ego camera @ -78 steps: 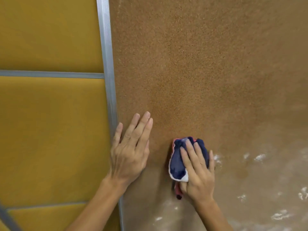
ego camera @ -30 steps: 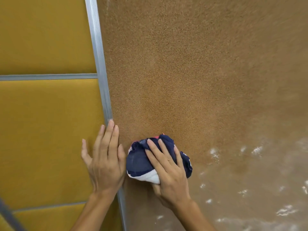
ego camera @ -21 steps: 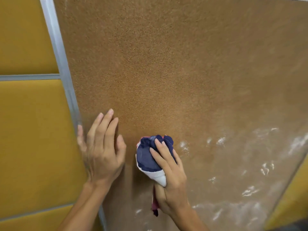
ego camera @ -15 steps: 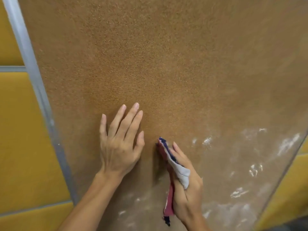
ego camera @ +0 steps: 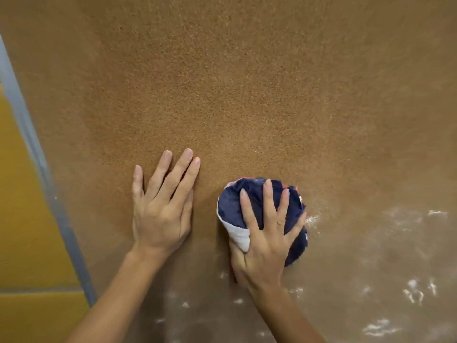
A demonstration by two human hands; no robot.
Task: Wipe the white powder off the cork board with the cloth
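Cork board (ego camera: 247,82) is showing clean above; you are pressing the cloth (ego camera: 232,206) under your spread right hand (ego camera: 264,243), left hand (ego camera: 160,214) lying flat, white powder (ego camera: 413,293) awaiting lower right.

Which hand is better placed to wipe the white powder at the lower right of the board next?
The right hand. It already presses the cloth beside the powder, while the left hand lies flat and empty on cleaner cork board.

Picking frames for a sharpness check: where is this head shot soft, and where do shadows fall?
Head view: cork board grain crisp at centre, smeared toward the edges; metal frame blurred; soft shadows beside the left hand and cloth; no glare.
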